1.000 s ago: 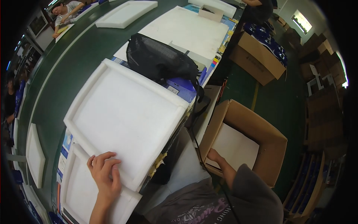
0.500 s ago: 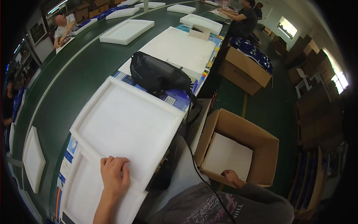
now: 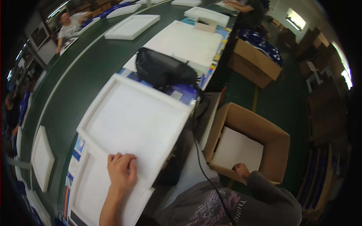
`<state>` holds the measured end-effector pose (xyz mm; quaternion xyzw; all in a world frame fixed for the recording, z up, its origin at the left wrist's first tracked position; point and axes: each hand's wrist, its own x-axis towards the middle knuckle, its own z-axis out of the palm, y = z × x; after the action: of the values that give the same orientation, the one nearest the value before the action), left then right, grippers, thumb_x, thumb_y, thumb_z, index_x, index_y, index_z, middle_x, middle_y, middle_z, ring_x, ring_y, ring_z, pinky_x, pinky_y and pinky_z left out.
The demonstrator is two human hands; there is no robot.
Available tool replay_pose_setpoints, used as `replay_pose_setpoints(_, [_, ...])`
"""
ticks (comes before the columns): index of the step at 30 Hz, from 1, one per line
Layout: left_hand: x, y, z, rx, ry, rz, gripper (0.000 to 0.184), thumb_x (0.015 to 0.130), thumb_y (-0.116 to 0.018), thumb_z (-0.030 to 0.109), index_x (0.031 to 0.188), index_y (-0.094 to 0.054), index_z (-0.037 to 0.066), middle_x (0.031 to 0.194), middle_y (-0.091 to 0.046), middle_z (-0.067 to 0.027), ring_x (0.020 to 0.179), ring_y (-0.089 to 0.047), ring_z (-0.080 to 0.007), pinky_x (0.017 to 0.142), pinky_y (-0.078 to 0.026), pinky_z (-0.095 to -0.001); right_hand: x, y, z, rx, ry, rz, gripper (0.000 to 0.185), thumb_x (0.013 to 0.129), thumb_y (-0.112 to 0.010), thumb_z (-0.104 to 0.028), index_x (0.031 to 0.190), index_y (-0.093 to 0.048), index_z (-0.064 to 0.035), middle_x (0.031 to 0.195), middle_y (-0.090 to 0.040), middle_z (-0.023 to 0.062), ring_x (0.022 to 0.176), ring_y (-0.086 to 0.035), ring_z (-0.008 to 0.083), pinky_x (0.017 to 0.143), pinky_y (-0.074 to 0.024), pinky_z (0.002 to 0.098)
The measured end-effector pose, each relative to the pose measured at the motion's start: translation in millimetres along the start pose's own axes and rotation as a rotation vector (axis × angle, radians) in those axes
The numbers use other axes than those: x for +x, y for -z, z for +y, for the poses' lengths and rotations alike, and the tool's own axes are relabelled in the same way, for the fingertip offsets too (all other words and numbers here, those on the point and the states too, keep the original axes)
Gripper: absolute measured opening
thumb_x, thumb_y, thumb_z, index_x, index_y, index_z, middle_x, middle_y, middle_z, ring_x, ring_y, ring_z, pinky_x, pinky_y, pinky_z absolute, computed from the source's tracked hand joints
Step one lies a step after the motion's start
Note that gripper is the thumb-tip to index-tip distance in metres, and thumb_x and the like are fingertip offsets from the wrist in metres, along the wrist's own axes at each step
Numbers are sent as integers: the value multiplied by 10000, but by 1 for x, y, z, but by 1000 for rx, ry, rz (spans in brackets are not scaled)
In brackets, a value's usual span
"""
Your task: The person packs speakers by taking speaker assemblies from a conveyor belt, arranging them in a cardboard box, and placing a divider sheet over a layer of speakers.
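A white foam tray (image 3: pixel 132 116) with a raised rim lies on the bench, overlapping a second white foam tray (image 3: pixel 90 184) nearer me. My left hand (image 3: pixel 122 171) rests at the near rim of the upper tray, fingers curled in and nothing visible inside them. To the right, an open cardboard box (image 3: pixel 273 150) has a white sheet (image 3: pixel 241 147) on its bottom. My right hand (image 3: pixel 242 171) is at the box's near edge, its fingers closed over that edge. The bottoms of both trays show bare white.
A black mesh bag (image 3: pixel 162 69) sits beyond the upper tray, with a black cable (image 3: pixel 203 162) running down in front of me. Foam trays (image 3: pixel 132 27) lie on the green conveyor (image 3: pixel 83 90). A carton of blue packages (image 3: pixel 256 62) stands farther right. Co-workers (image 3: pixel 69 28) are across the line.
My view has shifted slightly, so the scene sits a little further right. Both hands keep their places at the tray and the box. The co-worker at far left has moved their arms apart.
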<state>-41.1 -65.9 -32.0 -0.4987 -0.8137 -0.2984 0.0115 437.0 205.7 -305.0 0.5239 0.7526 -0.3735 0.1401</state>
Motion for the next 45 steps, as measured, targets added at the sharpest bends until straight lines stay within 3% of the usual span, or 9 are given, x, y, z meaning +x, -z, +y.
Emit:
replay_pose_setpoints(8, [-6, 2, -18, -26, -57, -10, 87, 761, -605, 59, 833, -648, 83, 732, -623, -55, 686, -528, -250, 716, -370, -386, 14, -7, 15, 58, 30, 97, 337, 818, -491, -179, 853, -716, 69, 758, -686, 242, 689, -682, 306, 698, -516, 408])
replay_pose_setpoints(11, [-10, 5, -21, -39, -64, -19, 92, 782, -603, 73, 861, -646, 94, 753, -609, -46, 748, -549, -241, 780, -391, -384, 14, -10, 17, 48, 79, 123, 317, 804, -489, -142, 811, -709, 85, 741, -685, 245, 687, -686, 322, 695, -519, 405])
replay_pose_setpoints(19, [-14, 11, -23, -86, -77, -98, 150, 771, -585, 17, 889, -647, 87, 801, -614, -41, 793, -551, -226, 802, -396, -360, 20, -14, 21, 67, 81, 170, 347, 817, -473, -148, 796, -695, 118, 741, -675, 277, 689, -684, 346, 696, -520, 398])
replay_pose_setpoints(22, [-2, 38, -24, -196, -193, 171, 252, 750, -560, -47, 953, -662, 65, 921, -633, -83, 871, -566, -258, 842, -414, -381, 17, -12, 16, 68, 66, 142, 345, 818, -471, -148, 800, -700, 110, 744, -677, 272, 698, -684, 350, 706, -523, 401])
replay_pose_setpoints(25, [-1, 72, -23, -35, -191, 315, 380, 743, -581, -52, 1100, -658, 52, 1183, -608, -141, 1114, -550, -327, 982, -394, -424, 18, -15, 19, 49, 84, 159, 336, 816, -475, -146, 806, -704, 100, 755, -679, 269, 714, -685, 349, 715, -524, 403])
replay_pose_setpoints(28, [3, 64, -21, 310, -136, 136, 424, 852, -549, 70, 1273, -590, 86, 1387, -504, -160, 1312, -436, -340, 1108, -288, -469, 25, -20, 30, 34, 66, 198, 328, 811, -479, -141, 819, -708, 94, 762, -682, 266, 717, -687, 346, 718, -523, 406])
replay_pose_setpoints(31, [-1, 30, -55, 274, -63, -215, 447, 949, -440, 202, 1384, -504, 119, 1502, -388, -141, 1403, -330, -317, 1167, -174, -501, 17, -15, 25, 29, 64, 185, 332, 818, -474, -139, 821, -707, 97, 757, -680, 267, 709, -684, 351, 716, -522, 409])
replay_pose_setpoints(32, [-3, 27, -59, 274, -44, -235, 443, 987, -354, 255, 1380, -509, 121, 1491, -406, -127, 1391, -344, -299, 1168, -165, -508, 16, -13, 17, 29, 65, 175, 334, 821, -471, -139, 821, -706, 98, 754, -680, 268, 706, -683, 353, 714, -522, 411])
replay_pose_setpoints(45, [-5, 24, -54, 210, -37, -139, 409, 918, -444, 191, 1291, -585, 101, 1440, -466, -130, 1344, -401, -304, 1155, -192, -505, 10, -9, 7, 52, 57, 173, 352, 830, -450, -143, 818, -713, 89, 755, -681, 265, 699, -680, 364, 716, -523, 415])
